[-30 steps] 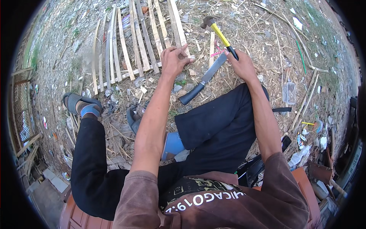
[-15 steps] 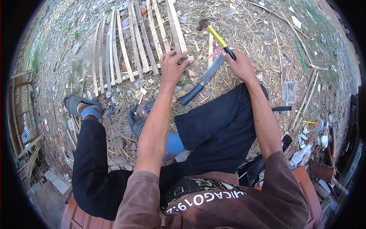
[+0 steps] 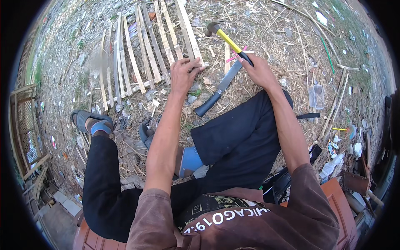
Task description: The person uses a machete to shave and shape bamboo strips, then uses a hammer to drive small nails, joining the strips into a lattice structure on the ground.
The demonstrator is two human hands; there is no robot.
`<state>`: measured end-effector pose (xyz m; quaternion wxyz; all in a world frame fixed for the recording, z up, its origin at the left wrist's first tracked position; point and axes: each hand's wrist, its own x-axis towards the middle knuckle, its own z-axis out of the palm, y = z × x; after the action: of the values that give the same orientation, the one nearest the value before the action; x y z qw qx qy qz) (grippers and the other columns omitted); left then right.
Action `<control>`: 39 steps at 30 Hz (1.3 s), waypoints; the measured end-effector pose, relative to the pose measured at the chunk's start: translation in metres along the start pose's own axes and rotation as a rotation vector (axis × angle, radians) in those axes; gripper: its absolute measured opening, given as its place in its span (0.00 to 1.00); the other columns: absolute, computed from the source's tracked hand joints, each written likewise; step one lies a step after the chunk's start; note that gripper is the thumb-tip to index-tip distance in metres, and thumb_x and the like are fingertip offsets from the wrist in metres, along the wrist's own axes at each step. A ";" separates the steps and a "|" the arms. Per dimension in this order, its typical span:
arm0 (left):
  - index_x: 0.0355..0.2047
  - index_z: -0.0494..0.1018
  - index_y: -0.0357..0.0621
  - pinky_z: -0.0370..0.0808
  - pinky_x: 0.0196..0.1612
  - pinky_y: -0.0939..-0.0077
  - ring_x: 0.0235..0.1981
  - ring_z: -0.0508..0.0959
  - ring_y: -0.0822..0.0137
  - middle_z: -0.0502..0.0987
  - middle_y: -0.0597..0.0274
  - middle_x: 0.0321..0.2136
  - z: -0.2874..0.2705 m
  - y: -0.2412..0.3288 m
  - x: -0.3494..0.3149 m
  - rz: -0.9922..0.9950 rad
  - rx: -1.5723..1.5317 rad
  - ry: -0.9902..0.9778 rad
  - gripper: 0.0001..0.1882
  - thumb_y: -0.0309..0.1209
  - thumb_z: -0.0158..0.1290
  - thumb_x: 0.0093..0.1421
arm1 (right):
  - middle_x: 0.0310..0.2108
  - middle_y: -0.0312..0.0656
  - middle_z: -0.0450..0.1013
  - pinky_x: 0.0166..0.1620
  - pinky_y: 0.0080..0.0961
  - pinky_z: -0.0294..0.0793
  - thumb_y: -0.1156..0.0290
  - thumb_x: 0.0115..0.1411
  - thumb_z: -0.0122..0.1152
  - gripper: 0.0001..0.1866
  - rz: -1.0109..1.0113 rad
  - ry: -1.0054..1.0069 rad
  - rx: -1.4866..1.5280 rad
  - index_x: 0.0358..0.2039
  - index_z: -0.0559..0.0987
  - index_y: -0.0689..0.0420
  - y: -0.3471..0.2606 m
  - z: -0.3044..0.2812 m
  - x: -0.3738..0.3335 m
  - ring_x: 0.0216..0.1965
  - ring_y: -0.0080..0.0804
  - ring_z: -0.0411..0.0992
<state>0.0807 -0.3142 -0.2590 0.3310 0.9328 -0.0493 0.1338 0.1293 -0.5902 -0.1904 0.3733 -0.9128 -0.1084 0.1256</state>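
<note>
My left hand is closed at the near end of a pale wooden slat, thumb and fingers on it where it meets a crosspiece. Anything small between the fingertips is too small to make out. My right hand grips the black end of a hammer with a yellow handle. Its dark head points away to the left, raised right of the slat. Beneath the right hand lies a large knife with a broad metal blade and black handle.
Several more slats lie side by side on the crosspiece at the left. Straw and scraps litter the ground. A clear plastic box and long thin sticks lie right. My sandalled foot is near the slats' left end.
The hammer and my right hand have shifted slightly left and toward the slat. My left hand stays at the slat's end, its fingers slightly resettled. The view has tilted a little.
</note>
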 end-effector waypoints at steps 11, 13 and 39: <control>0.42 0.76 0.43 0.67 0.54 0.61 0.38 0.80 0.60 0.82 0.60 0.34 -0.001 0.009 -0.003 -0.094 -0.076 0.134 0.20 0.37 0.67 0.52 | 0.21 0.53 0.71 0.31 0.46 0.65 0.56 0.69 0.51 0.17 -0.060 -0.239 -0.175 0.36 0.74 0.58 -0.027 0.007 -0.016 0.25 0.53 0.70; 0.44 0.77 0.44 0.66 0.55 0.60 0.40 0.79 0.59 0.82 0.60 0.33 -0.001 0.008 -0.003 -0.097 -0.086 0.120 0.21 0.38 0.67 0.52 | 0.24 0.55 0.74 0.36 0.49 0.70 0.53 0.68 0.51 0.18 -0.007 -0.265 -0.239 0.39 0.77 0.56 -0.030 0.004 -0.017 0.31 0.56 0.74; 0.30 0.78 0.46 0.67 0.38 0.66 0.34 0.74 0.64 0.74 0.67 0.29 -0.006 0.006 0.006 0.303 0.292 0.150 0.04 0.30 0.61 0.55 | 0.26 0.55 0.75 0.37 0.51 0.73 0.56 0.65 0.54 0.15 -0.026 -0.193 -0.346 0.40 0.77 0.55 -0.023 0.009 -0.014 0.31 0.57 0.75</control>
<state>0.0837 -0.3152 -0.2488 0.1711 0.9403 -0.1442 0.2566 0.1110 -0.5721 -0.1779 0.2001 -0.9456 -0.1753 0.1870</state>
